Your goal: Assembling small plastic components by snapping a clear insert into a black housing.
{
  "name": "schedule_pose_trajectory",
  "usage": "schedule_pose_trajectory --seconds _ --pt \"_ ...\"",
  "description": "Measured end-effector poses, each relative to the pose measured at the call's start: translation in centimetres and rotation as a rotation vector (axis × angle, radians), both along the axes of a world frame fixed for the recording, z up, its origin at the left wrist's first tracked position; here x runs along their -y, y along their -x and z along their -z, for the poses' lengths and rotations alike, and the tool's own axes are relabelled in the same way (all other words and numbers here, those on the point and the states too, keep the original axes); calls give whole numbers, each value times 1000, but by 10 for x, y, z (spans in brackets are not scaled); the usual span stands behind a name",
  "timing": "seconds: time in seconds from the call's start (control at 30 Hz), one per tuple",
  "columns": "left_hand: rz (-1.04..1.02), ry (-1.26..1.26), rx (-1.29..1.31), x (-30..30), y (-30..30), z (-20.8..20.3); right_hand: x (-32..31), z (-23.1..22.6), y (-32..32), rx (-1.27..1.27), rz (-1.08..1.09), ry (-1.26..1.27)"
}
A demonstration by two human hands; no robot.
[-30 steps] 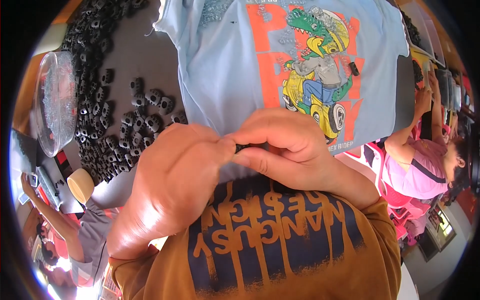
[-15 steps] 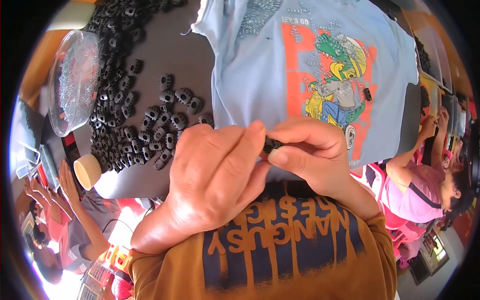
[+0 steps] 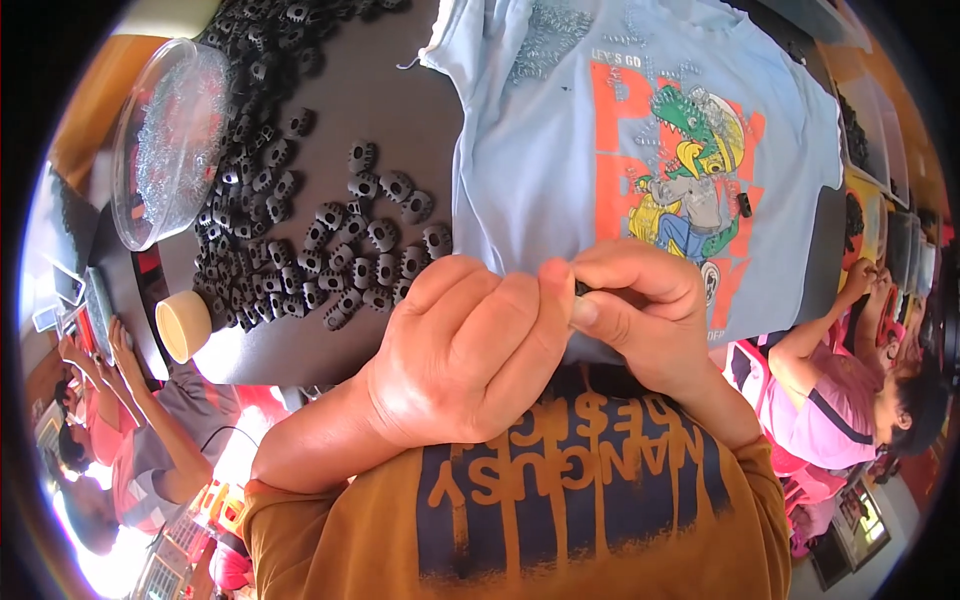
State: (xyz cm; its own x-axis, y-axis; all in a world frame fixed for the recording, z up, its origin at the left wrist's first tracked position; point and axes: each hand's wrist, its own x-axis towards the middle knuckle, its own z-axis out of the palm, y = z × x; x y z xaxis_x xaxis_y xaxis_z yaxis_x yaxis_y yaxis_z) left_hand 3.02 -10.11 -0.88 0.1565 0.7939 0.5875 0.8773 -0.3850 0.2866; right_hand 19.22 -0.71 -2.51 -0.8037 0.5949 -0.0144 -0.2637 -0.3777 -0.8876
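My left hand [image 3: 470, 350] and my right hand [image 3: 645, 310] meet fingertip to fingertip over the lower edge of a light blue T-shirt [image 3: 525, 180]. Pinched between them is a small black plastic clip piece [image 3: 581, 288], mostly covered by my fingers. The left thumb is hidden behind that hand. Left of my hands lie many similar black clip pieces [image 3: 383, 235], loose on the dark table [image 3: 350, 85]. Small metal springs [image 3: 550, 45] are scattered over the shirt, which has a dinosaur print. One black piece [image 3: 744, 205] rests by the print.
A clear oval plastic tub [image 3: 125, 170] of springs stands at the left, with a round cream-coloured container [image 3: 183, 327] below it. People sit at both sides, one in a pink shirt [image 3: 825, 395] at the right. Clear bins [image 3: 862, 130] line the far right.
My hands stay together but the left has turned and closed in, so less of the black piece shows. The whole view has shifted, with table things appearing slightly farther right.
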Motion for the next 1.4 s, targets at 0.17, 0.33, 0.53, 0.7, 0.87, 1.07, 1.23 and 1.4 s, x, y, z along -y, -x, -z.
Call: schedule_pose_trajectory --seconds 0.17,0.33,0.53,0.7,0.87,1.07,1.23,1.4 --pt "-41 202 184 5 13 -18 6 0 2 16 -14 50" --pt "-536 181 109 25 50 -12 7 -4 2 45 -41 55" --pt "-695 386 -31 18 64 -10 4 -2 4 54 -55 -27" --pt "-691 464 -78 6 64 -14 1 -7 2 81 -58 31" --pt "-693 439 -163 6 68 -14 -1 -14 -1 135 -104 131" --pt "-731 391 -81 12 72 -8 -36 -48 -18 138 14 -38" --pt "-749 357 216 24 61 -23 -127 -107 -13 341 448 -517" --pt "-604 456 1003 38 41 -30 -300 -102 -5 542 719 -900"
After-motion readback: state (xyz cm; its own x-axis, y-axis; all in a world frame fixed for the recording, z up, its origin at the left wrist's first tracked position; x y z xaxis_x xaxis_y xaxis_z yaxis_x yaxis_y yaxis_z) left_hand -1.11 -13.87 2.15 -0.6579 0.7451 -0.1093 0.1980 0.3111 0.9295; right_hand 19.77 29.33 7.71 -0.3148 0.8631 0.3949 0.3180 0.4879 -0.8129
